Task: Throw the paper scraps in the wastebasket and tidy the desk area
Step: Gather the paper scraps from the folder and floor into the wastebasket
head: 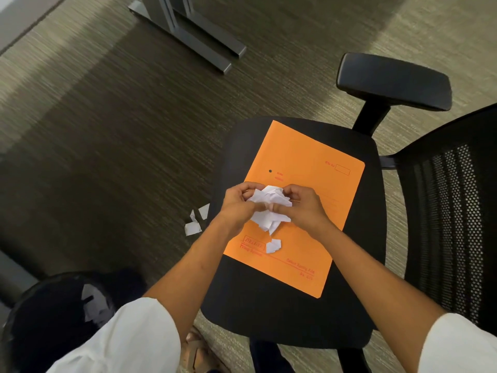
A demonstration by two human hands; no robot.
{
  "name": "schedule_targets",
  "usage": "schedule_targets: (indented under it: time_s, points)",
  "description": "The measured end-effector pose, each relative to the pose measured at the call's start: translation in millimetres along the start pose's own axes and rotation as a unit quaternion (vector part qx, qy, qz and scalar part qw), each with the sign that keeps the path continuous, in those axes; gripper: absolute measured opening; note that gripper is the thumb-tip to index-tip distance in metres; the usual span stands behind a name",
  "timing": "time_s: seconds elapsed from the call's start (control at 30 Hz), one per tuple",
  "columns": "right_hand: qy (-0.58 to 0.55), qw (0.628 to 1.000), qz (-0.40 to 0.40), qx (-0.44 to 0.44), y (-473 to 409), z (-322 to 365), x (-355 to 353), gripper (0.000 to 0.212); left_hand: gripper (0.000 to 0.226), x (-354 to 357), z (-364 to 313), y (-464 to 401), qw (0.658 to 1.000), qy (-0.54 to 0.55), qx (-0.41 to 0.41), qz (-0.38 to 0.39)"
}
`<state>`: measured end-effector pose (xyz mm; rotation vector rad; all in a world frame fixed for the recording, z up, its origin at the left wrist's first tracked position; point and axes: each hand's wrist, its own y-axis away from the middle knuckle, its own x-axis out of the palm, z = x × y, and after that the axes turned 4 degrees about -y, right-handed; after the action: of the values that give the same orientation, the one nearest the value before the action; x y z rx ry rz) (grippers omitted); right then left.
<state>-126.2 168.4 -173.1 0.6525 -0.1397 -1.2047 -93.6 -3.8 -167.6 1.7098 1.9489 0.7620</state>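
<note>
The crumpled white paper [269, 208] looks thin and wrinkly, the orange folder [309, 162] is smooth matt card, the chair seat [269, 313] is soft black cloth with a holey mesh back [451, 211], and the floor [107, 130] is rough carpet.

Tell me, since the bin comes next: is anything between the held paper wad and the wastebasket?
Nothing visible. Both hands hold the paper wad over the orange folder; the wastebasket sits lower left, across open carpet.

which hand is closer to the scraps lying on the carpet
Left. The left hand holds the crumpled paper just right of the carpet scraps; the right hand grips its far side, farther away.
</note>
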Motion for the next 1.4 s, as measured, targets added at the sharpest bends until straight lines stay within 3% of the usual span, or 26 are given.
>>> schedule_targets:
  time_s: [0.13, 0.27, 0.33, 0.57, 0.7, 0.77, 0.87, 0.9, 1.0, 1.07, 1.17, 1.27, 1.33, 1.4]
  points:
    - [-0.065, 0.998, 0.003, 0.015, 3.2, 11.0, -5.2, 0.036, 0.042, -1.5, -1.9, 3.7, 1.0, -0.003, 0.011, -0.023]
    - [-0.108, 0.994, 0.021, 0.025, 3.6, 25.3, -8.7, 0.032, 0.034, -11.2, -7.1, 7.6, 0.997, -0.004, 0.004, 0.072]
    - [-0.124, 0.991, 0.025, 0.041, 2.1, 30.7, -5.5, 0.031, 0.028, -13.6, -9.8, 9.5, 0.997, -0.007, 0.012, 0.079]
    - [-0.162, 0.983, 0.037, 0.075, 8.0, 33.9, 18.7, 0.033, 0.023, -26.6, -4.8, 22.3, 1.0, -0.018, 0.01, 0.001]
    - [-0.204, 0.973, 0.064, 0.089, 20.5, 30.9, 23.2, 0.066, 0.024, -41.6, 4.2, 28.9, 0.999, 0.011, -0.009, -0.051]
    - [-0.196, 0.976, 0.018, 0.09, 27.8, 25.1, 22.2, 0.067, 0.021, -52.5, 9.8, 31.7, 0.996, 0.027, -0.025, -0.077]
    - [-0.042, 0.991, -0.11, 0.057, 42.6, 6.1, 17.5, 0.043, 0.011, -65.4, 18.9, 37.4, 0.993, 0.057, -0.037, -0.096]
    - [0.046, 0.992, -0.114, 0.032, 48.8, -3.5, 17.5, 0.04, 0.01, -69.4, 22.4, 40.5, 0.992, 0.067, -0.039, -0.102]
    - [0.309, 0.95, -0.002, -0.044, 71.7, -31.8, 29.3, 0.045, 0.013, -75.6, 33.1, 48.1, 0.989, 0.091, -0.043, -0.11]
    - [0.361, 0.929, 0.008, -0.083, 79.4, -42.4, 38.0, 0.031, 0.016, -77.5, 38.8, 53.5, 0.987, 0.102, -0.046, -0.111]
    - [0.293, 0.952, -0.045, -0.072, 83.5, -36.8, 47.3, 0.006, 0.02, -83.5, 46.7, 62.4, 0.987, 0.108, -0.048, -0.111]
    - [0.095, 0.99, -0.098, -0.031, 83.4, -6.2, 60.3, 0.008, 0.017, -95.7, 54.4, 70.6, 0.985, 0.118, -0.051, -0.119]
    - [-0.027, 0.996, -0.071, -0.04, 77.5, 22.2, 74.8, 0.011, 0.016, -101.3, 58.7, 75.1, 0.983, 0.125, -0.054, -0.123]
    - [-0.024, 0.997, -0.013, -0.079, 71.4, 45.6, 96.5, 0.017, 0.02, -108.0, 63.8, 82.0, 0.981, 0.136, -0.056, -0.127]
